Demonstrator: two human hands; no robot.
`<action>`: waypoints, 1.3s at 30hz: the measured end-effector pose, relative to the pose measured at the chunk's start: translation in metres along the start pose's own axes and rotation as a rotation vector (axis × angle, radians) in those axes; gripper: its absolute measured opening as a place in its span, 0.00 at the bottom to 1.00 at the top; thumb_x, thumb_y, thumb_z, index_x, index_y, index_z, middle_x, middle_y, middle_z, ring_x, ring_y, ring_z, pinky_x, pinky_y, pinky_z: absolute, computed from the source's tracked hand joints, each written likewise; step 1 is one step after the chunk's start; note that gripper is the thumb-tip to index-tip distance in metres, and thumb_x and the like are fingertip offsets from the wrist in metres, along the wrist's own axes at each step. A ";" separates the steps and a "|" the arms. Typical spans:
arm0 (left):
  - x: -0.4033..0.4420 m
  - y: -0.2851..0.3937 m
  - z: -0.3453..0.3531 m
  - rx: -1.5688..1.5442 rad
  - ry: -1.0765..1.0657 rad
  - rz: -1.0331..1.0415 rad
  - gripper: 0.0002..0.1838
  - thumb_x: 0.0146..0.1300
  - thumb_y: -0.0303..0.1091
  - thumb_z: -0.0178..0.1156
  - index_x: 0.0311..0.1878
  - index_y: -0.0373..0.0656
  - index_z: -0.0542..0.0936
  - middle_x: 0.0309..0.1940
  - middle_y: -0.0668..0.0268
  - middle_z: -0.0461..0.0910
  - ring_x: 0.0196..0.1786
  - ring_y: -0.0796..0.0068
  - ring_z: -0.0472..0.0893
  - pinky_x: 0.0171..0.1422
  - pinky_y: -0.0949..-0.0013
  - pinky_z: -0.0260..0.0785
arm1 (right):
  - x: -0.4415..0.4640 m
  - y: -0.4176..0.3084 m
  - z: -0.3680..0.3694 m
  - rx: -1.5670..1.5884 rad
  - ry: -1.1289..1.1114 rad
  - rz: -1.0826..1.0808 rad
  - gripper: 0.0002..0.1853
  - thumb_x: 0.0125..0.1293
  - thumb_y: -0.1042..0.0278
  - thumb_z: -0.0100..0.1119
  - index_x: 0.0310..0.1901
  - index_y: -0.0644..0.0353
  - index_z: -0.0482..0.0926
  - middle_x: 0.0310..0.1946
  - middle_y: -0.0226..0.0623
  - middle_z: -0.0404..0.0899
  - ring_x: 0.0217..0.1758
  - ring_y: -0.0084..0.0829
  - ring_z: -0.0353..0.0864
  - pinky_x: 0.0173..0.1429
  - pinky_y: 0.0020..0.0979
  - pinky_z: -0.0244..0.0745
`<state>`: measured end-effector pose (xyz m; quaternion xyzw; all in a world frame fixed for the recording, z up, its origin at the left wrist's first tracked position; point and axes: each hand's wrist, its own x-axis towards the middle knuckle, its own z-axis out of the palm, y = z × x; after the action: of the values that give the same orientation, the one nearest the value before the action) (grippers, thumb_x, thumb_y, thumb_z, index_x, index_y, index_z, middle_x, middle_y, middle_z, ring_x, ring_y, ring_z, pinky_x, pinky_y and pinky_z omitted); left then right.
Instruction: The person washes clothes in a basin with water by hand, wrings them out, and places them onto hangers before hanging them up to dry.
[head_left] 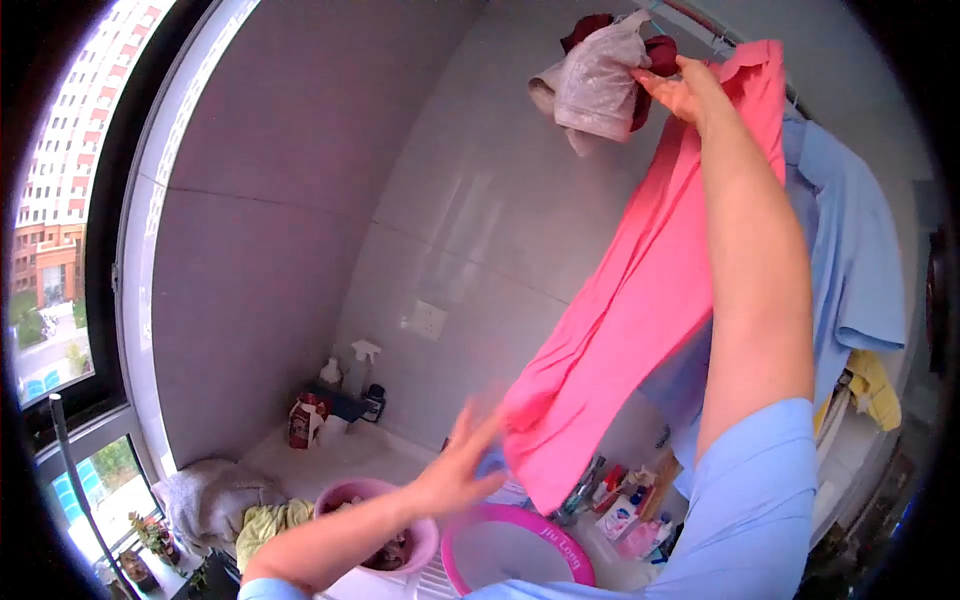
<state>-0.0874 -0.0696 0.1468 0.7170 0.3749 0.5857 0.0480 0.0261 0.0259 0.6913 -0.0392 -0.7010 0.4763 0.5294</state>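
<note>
Long pink trousers hang from the rail at the upper right and slant down to the left. My right hand is raised near the top, its fingers closed at the edge of a dark red item beside the trousers; what they pinch is hard to make out. Just left of it hangs a pale lace garment. My left hand, slightly blurred, is open with fingers spread, left of the trousers' lower end. Beneath it stands a pink basin with dark cloth inside.
Light blue clothing hangs at the right. A pink-rimmed round lid or basin sits below, near bottles and packets. A spray bottle stands in the corner. Grey cloth and a window are at the left.
</note>
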 end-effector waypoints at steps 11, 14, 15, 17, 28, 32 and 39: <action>-0.335 -0.053 0.044 0.452 0.161 -0.757 0.38 0.52 0.31 0.62 0.67 0.43 0.57 0.65 0.50 0.57 0.66 0.47 0.60 0.67 0.56 0.57 | 0.003 0.010 0.038 0.040 0.347 -0.577 0.20 0.64 0.75 0.34 0.58 0.73 0.57 0.50 0.56 0.68 0.40 0.49 0.79 0.43 0.39 0.83; -0.332 -0.051 0.045 0.513 0.189 -0.740 0.37 0.52 0.31 0.62 0.66 0.43 0.58 0.65 0.49 0.57 0.65 0.47 0.61 0.66 0.56 0.58 | -0.007 0.009 0.046 0.085 0.393 -0.570 0.20 0.64 0.75 0.34 0.57 0.74 0.58 0.47 0.55 0.71 0.39 0.48 0.80 0.43 0.37 0.83; -0.331 -0.050 0.044 0.533 0.203 -0.728 0.37 0.52 0.31 0.62 0.66 0.43 0.58 0.65 0.49 0.58 0.65 0.47 0.61 0.66 0.56 0.58 | -0.012 0.008 0.048 0.087 0.405 -0.564 0.20 0.64 0.75 0.34 0.57 0.74 0.58 0.46 0.55 0.72 0.39 0.47 0.80 0.43 0.36 0.83; -0.326 -0.046 0.042 0.568 0.243 -0.683 0.37 0.52 0.31 0.62 0.66 0.42 0.59 0.64 0.49 0.58 0.65 0.47 0.61 0.66 0.56 0.58 | -0.035 0.001 0.051 -0.004 0.359 -0.584 0.20 0.64 0.76 0.33 0.57 0.76 0.57 0.44 0.55 0.72 0.40 0.47 0.81 0.43 0.36 0.83; -0.184 0.046 -0.086 0.627 0.526 0.018 0.29 0.53 0.25 0.55 0.60 0.34 0.61 0.62 0.43 0.59 0.63 0.44 0.61 0.67 0.52 0.54 | -0.151 -0.061 0.044 -0.071 0.208 -0.537 0.21 0.68 0.65 0.36 0.59 0.68 0.59 0.51 0.57 0.70 0.49 0.54 0.76 0.55 0.49 0.75; -0.083 0.118 -0.130 0.598 0.574 0.467 0.24 0.56 0.27 0.49 0.58 0.33 0.64 0.60 0.44 0.63 0.63 0.46 0.63 0.67 0.51 0.53 | -0.207 -0.047 0.033 -0.012 0.065 -0.496 0.22 0.69 0.54 0.41 0.61 0.54 0.62 0.50 0.51 0.72 0.45 0.49 0.78 0.50 0.48 0.76; 0.016 0.321 -0.094 0.075 0.230 0.455 0.26 0.64 0.48 0.51 0.57 0.37 0.68 0.51 0.52 0.73 0.53 0.60 0.75 0.57 0.61 0.67 | -0.379 0.041 0.039 -0.060 -0.030 -0.351 0.23 0.68 0.58 0.35 0.54 0.67 0.69 0.46 0.49 0.77 0.44 0.42 0.81 0.51 0.41 0.77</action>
<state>-0.0145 -0.3244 0.3515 0.7129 0.2284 0.6448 -0.1544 0.1425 -0.1881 0.3952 0.0751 -0.7189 0.3558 0.5925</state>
